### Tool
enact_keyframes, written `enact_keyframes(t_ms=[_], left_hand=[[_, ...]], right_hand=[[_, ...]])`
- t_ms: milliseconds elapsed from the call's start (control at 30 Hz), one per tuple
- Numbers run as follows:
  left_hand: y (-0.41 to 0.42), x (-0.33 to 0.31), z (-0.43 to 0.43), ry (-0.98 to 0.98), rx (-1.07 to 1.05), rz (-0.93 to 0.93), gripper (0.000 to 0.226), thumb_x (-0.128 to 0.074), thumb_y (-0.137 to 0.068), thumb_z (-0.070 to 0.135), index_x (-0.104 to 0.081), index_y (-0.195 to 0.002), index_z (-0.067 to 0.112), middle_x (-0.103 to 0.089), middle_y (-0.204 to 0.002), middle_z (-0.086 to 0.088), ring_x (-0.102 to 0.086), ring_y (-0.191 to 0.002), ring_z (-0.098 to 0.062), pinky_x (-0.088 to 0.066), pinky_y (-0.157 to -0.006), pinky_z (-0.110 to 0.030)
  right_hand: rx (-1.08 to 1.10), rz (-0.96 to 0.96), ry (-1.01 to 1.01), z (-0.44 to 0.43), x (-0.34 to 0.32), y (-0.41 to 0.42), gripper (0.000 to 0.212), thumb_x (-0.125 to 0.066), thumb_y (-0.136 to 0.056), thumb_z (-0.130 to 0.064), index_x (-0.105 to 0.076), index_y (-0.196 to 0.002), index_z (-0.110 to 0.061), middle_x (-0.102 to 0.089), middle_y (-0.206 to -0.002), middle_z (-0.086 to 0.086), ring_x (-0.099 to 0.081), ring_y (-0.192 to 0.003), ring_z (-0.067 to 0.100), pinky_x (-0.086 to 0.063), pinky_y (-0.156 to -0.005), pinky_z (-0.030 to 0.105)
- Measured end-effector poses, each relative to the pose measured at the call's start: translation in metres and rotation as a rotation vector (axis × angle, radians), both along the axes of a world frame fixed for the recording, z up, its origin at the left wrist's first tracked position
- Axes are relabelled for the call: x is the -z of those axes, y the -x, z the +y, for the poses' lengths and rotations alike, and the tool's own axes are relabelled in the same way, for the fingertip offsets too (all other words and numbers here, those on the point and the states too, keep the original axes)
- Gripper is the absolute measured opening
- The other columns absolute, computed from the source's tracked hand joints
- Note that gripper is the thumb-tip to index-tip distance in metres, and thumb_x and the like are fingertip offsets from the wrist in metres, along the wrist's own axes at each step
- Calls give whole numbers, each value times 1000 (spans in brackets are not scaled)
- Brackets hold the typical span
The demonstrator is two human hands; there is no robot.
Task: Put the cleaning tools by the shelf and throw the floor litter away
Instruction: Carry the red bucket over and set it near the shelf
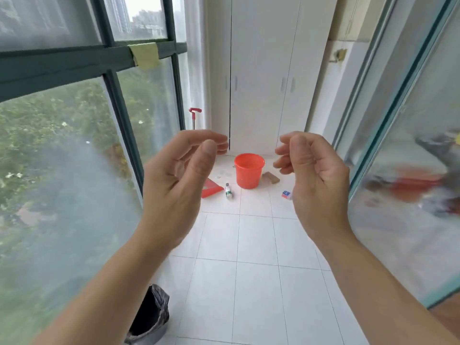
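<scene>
- Black-lined grey bin [149,317] waits near the window for litter
- Left hand [174,180], loosely curled, holds nothing
- Red dustpan [211,190], small clear plastic bottle [228,191], orange plastic bucket [249,170] lie ahead on the floor
- Right hand [316,175], likewise empty

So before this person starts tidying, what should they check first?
1. Both hands free: left hand and right hand hold nothing: ok.
2. Bin ready: lined bin stands open near the feet: ok.
3. Litter located: bottle and small carton lie on the floor: ok.
4. Tools located: red bucket, dustpan, brush: ok.
5. Bucket empty: cannot tell.
</scene>
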State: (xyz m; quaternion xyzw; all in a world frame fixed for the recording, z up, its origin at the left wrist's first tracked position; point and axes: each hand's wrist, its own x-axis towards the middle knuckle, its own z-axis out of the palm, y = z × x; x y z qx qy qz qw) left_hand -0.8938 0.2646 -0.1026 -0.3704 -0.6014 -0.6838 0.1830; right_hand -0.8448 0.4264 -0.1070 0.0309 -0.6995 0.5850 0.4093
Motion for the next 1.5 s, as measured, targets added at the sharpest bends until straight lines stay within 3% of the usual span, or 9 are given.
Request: enact_keyframes(t_ms=[100, 300, 667, 800, 1000, 1233, 1500], left_hand=[[53, -1, 12, -22, 26, -19, 19, -47, -92, 24, -64, -96, 16, -69, -91, 6, -66, -90, -18, -50, -86, -30], [132, -3, 65, -54, 160, -10, 34, -44, -94, 44, -63, -100, 16, -63, -95, -6, -60, -89, -29, -47, -86, -49], [267, 18, 195, -26, 198, -34, 38, -42, -94, 48, -63, -101, 17, -64, -95, -4, -60, -89, -31, -46, -86, -43], [322, 15, 254, -22, 159, -26, 38, -42, -94, 47, -64, -101, 16, -64, -93, -6, -60, -89, -33, -45, -85, -50], [396, 16, 326, -23, 111, -46, 36, -43, -94, 46, -65, -100, 18, -64, -93, -4, -60, -89, -33, -46, -85, -51], [484, 27, 381, 17, 58, -83, 31, -35, -96, 27, -62, -99, 12, -62, -90, -13, -59, -88, -33, -42, -86, -58], [626, 42, 448, -26, 26, -85, 36, -41, -96, 44, -64, -99, 16, -65, -89, -5, -61, -87, -30, -46, -85, -59]], right_hand=[[44, -4, 0, 13, -3, 44, 23, -43, -98, -25, -61, -96, -11, -61, -83, -1, -60, -68, 3, -48, -61, 13], [172, 39, -21, 57, -4, 103, 28, -38, -92, -42, -60, -93, -24, -62, -84, -1, -61, -72, 11, -48, -66, 18], [220, 34, -20, 187, 17, 233, 28, -39, -91, -43, -60, -93, -25, -63, -82, -4, -63, -73, 17, -49, -67, 22], [189, 30, -22, 250, 12, 292, 28, -39, -92, -42, -60, -93, -25, -63, -83, -4, -62, -73, 15, -50, -68, 23], [139, -3, -14, 329, 7, 375, 29, -39, -90, -44, -60, -93, -24, -62, -82, -5, -63, -73, 17, -49, -68, 22], [57, -26, -2, 381, 19, 474, 30, -39, -90, -43, -60, -93, -22, -62, -81, -4, -62, -71, 15, -48, -66, 19], [66, -39, -45, 446, 27, 611, 29, -39, -90, -45, -61, -92, -25, -63, -81, -6, -63, -72, 16, -50, -68, 22]])
